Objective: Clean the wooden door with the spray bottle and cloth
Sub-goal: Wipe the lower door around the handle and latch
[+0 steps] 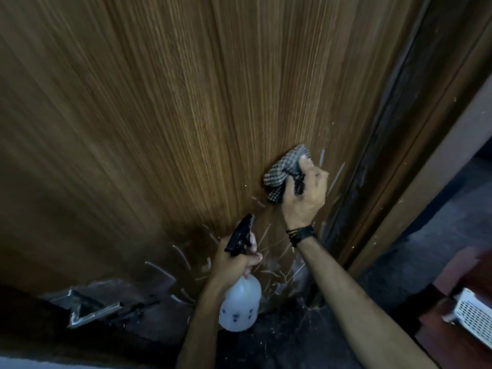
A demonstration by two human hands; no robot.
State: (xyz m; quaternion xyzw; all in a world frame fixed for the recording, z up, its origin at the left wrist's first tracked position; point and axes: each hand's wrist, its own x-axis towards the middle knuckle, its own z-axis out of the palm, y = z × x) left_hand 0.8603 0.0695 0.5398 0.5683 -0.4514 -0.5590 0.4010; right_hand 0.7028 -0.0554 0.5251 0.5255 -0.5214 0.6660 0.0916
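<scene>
Pressing a checked cloth (pixel 286 170) against the wooden door (pixel 165 123), the right hand (pixel 304 193) sat right of centre in the frame, its fingers curled round the bunched fabric so that the cloth lay between palm and wood. The cloth's long axis ran diagonally, from its upper end near the thumb down toward the lower left, where a loose corner hung below the hand. A dark wristband (pixel 302 234) circled the right wrist.

Lower and just left of that, the left hand (pixel 237 261) gripped the spray bottle (pixel 239 294) by its neck, fingers wrapped round it beneath the black trigger head (pixel 241 234). The bottle's long axis stood nearly upright in the frame, translucent white body at the bottom, nozzle at the top pointing up and slightly right toward the door's surface, close to it but apart from it.

The door filled most of the frame, its grain running in streaks from the top down. Pale scratches (pixel 266 270) marked its lower part around both hands. A dark door frame (pixel 378 161) edged it on the right. A metal fitting (pixel 87 308) sat at the lower left, and a white perforated basket (pixel 471 319) at the lower right corner.
</scene>
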